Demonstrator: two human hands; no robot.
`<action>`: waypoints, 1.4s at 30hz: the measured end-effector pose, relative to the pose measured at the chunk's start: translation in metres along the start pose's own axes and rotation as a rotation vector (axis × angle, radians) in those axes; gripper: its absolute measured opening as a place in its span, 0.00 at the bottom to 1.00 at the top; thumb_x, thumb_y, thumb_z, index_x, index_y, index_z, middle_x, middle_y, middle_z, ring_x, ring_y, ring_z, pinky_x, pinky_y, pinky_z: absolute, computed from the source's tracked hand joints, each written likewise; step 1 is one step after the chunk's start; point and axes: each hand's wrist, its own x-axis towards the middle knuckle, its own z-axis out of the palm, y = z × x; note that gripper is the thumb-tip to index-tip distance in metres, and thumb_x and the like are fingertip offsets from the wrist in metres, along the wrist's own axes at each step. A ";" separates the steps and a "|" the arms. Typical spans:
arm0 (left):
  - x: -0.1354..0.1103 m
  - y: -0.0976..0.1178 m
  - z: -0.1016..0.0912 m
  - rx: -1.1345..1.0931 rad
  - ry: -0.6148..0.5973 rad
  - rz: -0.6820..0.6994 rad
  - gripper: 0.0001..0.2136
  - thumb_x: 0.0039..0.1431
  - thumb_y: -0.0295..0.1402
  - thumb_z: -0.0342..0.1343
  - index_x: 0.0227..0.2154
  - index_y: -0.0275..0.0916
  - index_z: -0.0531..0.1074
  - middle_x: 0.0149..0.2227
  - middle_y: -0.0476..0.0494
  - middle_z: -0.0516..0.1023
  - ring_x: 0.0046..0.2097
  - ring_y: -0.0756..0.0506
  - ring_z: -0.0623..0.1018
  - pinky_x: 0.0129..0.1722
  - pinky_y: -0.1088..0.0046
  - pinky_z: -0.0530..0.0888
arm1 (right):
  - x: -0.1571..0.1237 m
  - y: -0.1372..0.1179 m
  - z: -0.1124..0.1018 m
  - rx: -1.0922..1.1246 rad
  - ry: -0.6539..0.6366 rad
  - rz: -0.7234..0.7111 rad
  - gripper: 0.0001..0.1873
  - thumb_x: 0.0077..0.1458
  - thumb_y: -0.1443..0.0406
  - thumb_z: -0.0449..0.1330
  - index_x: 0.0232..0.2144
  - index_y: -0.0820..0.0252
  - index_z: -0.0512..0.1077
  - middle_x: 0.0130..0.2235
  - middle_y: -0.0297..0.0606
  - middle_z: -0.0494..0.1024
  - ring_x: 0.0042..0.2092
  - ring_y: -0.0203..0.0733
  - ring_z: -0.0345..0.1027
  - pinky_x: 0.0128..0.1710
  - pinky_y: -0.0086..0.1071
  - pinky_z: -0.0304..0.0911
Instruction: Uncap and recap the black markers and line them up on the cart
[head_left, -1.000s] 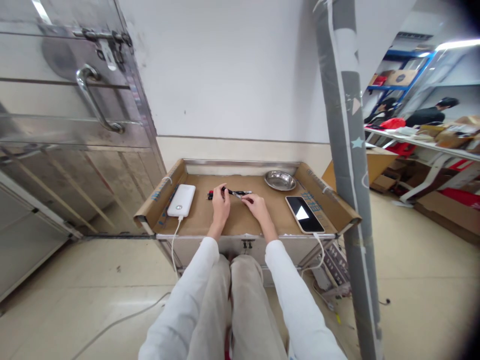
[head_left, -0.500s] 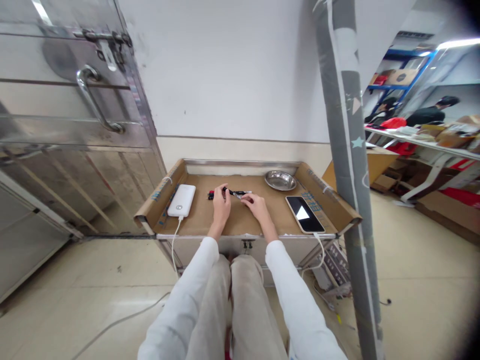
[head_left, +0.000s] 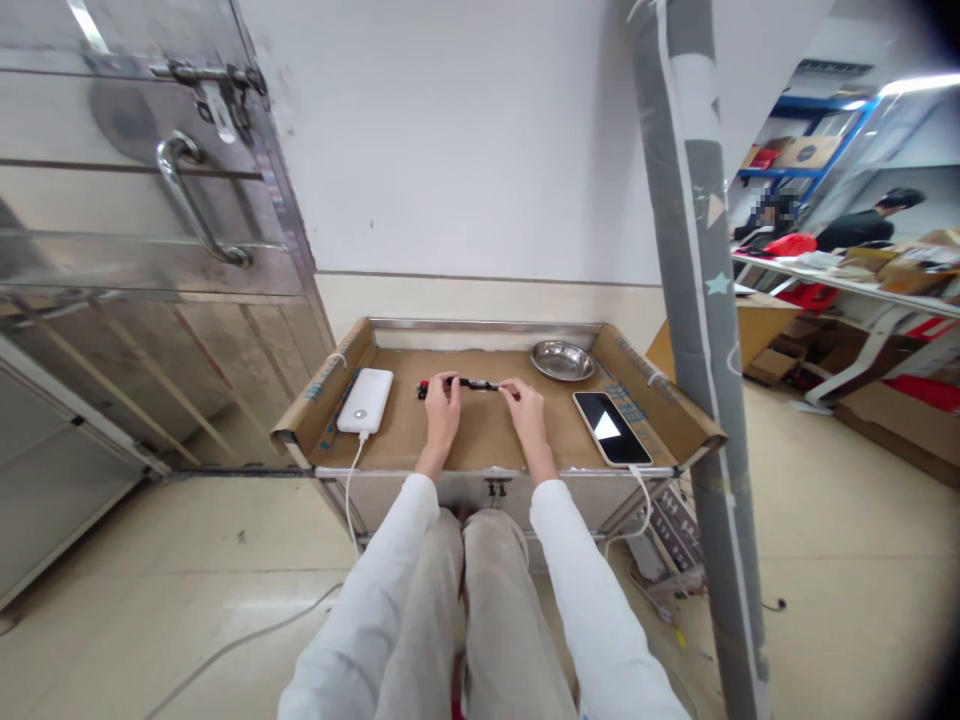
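A slim black pen [head_left: 474, 384] spans the gap between my hands, roughly level, above the brown cardboard lining of the table. My left hand [head_left: 443, 408] pinches its left end between thumb and fingers. At the other end, the fingertips of my right hand [head_left: 523, 408] are closed on the pen's tip. Several more pens [head_left: 422, 390], with red and black ends showing, lie just left of my left hand, which partly covers them.
A white power bank [head_left: 364, 400] with a cable lies at the left. On the right are a phone [head_left: 611, 428], also cabled, and a round metal dish [head_left: 562, 361]. Raised cardboard sides [head_left: 660, 395] edge the table. A grey wrapped pole [head_left: 709, 300] stands beside it; people sit farther back.
The pen has turned from slanting to nearly level. My right hand has shifted slightly right and up, widening the gap between my hands. My left hand stays about where it was.
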 end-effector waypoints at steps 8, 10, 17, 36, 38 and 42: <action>0.001 -0.009 0.010 0.177 -0.391 0.188 0.04 0.58 0.26 0.51 0.32 0.40 0.69 0.33 0.45 0.73 0.38 0.45 0.72 0.45 0.63 0.69 | -0.002 -0.001 -0.005 -0.030 0.067 0.004 0.14 0.59 0.59 0.50 0.36 0.57 0.73 0.36 0.41 0.78 0.37 0.43 0.69 0.40 0.34 0.61; 0.003 -0.011 0.014 0.219 -0.416 0.200 0.06 0.57 0.22 0.50 0.30 0.39 0.68 0.33 0.45 0.72 0.40 0.44 0.71 0.47 0.62 0.68 | -0.002 0.000 -0.002 -0.067 0.016 -0.041 0.14 0.60 0.60 0.49 0.36 0.57 0.73 0.37 0.41 0.77 0.38 0.43 0.68 0.41 0.34 0.61; 0.001 -0.007 0.017 0.330 -0.355 0.231 0.09 0.57 0.21 0.44 0.32 0.38 0.67 0.36 0.41 0.69 0.43 0.42 0.70 0.49 0.59 0.66 | -0.001 0.002 0.007 -0.216 -0.168 -0.172 0.11 0.60 0.65 0.50 0.37 0.56 0.72 0.37 0.41 0.76 0.39 0.44 0.66 0.41 0.35 0.61; 0.001 -0.015 0.024 0.349 -0.428 0.214 0.04 0.58 0.23 0.49 0.34 0.38 0.65 0.37 0.42 0.68 0.43 0.44 0.70 0.46 0.63 0.69 | -0.006 0.000 0.008 -0.157 -0.207 -0.169 0.15 0.53 0.71 0.54 0.43 0.58 0.71 0.40 0.41 0.73 0.42 0.43 0.65 0.46 0.37 0.61; 0.003 -0.015 0.024 0.403 -0.405 0.217 0.04 0.59 0.23 0.48 0.33 0.37 0.64 0.37 0.42 0.68 0.42 0.44 0.69 0.46 0.63 0.68 | -0.007 0.001 0.009 -0.156 -0.218 -0.177 0.17 0.51 0.73 0.52 0.43 0.59 0.71 0.40 0.42 0.73 0.43 0.43 0.65 0.48 0.37 0.60; 0.006 -0.011 0.024 0.507 -0.368 0.233 0.04 0.60 0.24 0.46 0.31 0.37 0.63 0.35 0.43 0.67 0.41 0.44 0.69 0.45 0.63 0.67 | -0.004 0.007 0.012 -0.125 -0.226 -0.183 0.16 0.53 0.74 0.50 0.40 0.58 0.72 0.40 0.41 0.72 0.44 0.42 0.65 0.48 0.37 0.61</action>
